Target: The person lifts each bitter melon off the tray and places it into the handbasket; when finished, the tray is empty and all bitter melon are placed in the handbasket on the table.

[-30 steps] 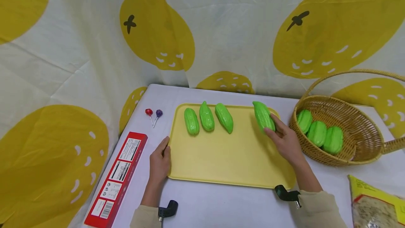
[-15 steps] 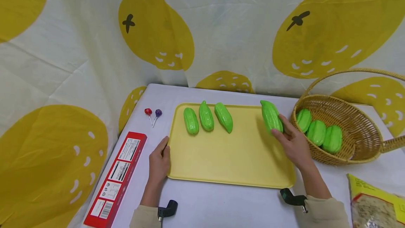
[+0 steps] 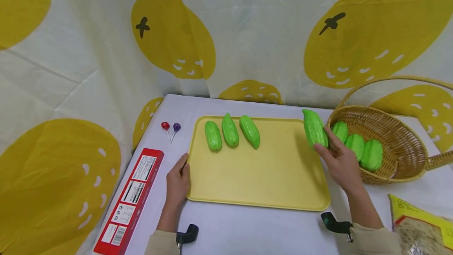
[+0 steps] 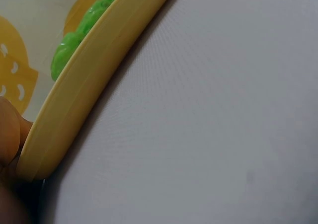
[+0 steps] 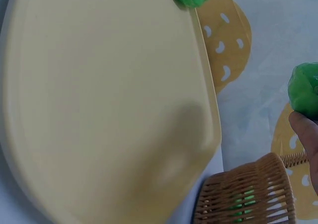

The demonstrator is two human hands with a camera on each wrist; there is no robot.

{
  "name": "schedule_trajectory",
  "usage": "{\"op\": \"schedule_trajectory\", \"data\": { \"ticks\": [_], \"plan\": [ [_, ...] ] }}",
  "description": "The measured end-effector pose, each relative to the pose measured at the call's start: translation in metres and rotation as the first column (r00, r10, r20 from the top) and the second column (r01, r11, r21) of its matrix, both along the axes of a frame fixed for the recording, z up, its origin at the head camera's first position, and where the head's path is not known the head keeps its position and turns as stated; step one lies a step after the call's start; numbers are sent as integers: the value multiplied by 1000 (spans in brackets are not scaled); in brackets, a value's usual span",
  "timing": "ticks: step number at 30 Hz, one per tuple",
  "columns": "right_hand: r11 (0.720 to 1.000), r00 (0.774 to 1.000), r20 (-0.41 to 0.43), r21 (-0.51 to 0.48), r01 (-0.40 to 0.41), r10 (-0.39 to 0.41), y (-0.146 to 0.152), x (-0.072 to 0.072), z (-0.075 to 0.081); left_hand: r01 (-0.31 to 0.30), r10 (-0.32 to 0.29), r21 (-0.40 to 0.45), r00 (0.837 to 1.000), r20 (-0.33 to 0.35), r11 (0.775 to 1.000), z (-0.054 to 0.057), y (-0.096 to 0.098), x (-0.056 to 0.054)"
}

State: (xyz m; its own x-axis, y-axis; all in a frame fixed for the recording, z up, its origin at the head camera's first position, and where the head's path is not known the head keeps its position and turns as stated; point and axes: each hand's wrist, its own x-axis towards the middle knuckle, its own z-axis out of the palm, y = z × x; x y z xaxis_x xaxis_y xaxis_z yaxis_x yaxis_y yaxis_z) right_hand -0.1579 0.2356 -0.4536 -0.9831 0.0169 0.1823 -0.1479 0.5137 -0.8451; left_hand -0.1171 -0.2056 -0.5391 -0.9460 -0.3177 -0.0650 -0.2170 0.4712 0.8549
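Observation:
In the head view, my right hand (image 3: pixel 341 164) holds a green bitter melon (image 3: pixel 315 128) by its lower right side, raised over the tray's far right corner and close to the basket. Its pointed end is upward. My left hand (image 3: pixel 178 180) grips the left rim of the yellow tray (image 3: pixel 258 180); part of that hand is hidden. Three more bitter melons lie side by side along the tray's far left: one (image 3: pixel 213 136), a second (image 3: pixel 231 131) and a third (image 3: pixel 249 132). The right wrist view catches the held bitter melon (image 5: pixel 304 91) at its edge.
Right of the tray stands a wicker basket (image 3: pixel 407 141) with a tall handle and three green bitter melons (image 3: pixel 371 156) inside. A yellow bag (image 3: pixel 421 225) lies at the front right. Left are a red box (image 3: pixel 131 200), a red lollipop (image 3: pixel 165 126) and a purple one (image 3: pixel 176 127).
My right hand has carried the bitter melon rightward over the tray, toward the basket, and slightly up. The left hand stays on the tray's rim, and the tray's bitter melons keep their places.

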Motion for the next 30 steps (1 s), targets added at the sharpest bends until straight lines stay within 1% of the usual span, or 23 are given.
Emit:
{"op": "schedule_trajectory", "data": {
  "ticks": [4,8,14,17,20,23,27,30],
  "plan": [
    [999,999,6,16,39,-39,7,3,2,1,-1,0,1000,2,1000,-1,-1,1],
    [998,998,15,8,65,-65,15,5,2,1,-1,-3,1000,-3,1000,-1,-1,1],
    [993,993,-6,20,115,-114,27,8,1,-2,2,-10,1000,-24,1000,-1,0,0],
    [992,992,-8,15,128,-127,34,12,0,-2,1,-15,999,-33,1000,-2,0,0],
    [987,987,-10,22,158,-158,40,13,0,-4,4,-11,999,-37,1000,-1,0,0],
    [982,983,4,48,185,-185,46,14,0,2,-2,-1,999,-41,1000,0,-1,0],
    [979,980,40,54,194,-197,56,17,1,9,-9,8,1000,-26,1000,1,-1,0],
    [976,976,51,64,210,-213,61,18,3,11,-10,7,1000,-28,1000,1,-1,0]
  ]
}}
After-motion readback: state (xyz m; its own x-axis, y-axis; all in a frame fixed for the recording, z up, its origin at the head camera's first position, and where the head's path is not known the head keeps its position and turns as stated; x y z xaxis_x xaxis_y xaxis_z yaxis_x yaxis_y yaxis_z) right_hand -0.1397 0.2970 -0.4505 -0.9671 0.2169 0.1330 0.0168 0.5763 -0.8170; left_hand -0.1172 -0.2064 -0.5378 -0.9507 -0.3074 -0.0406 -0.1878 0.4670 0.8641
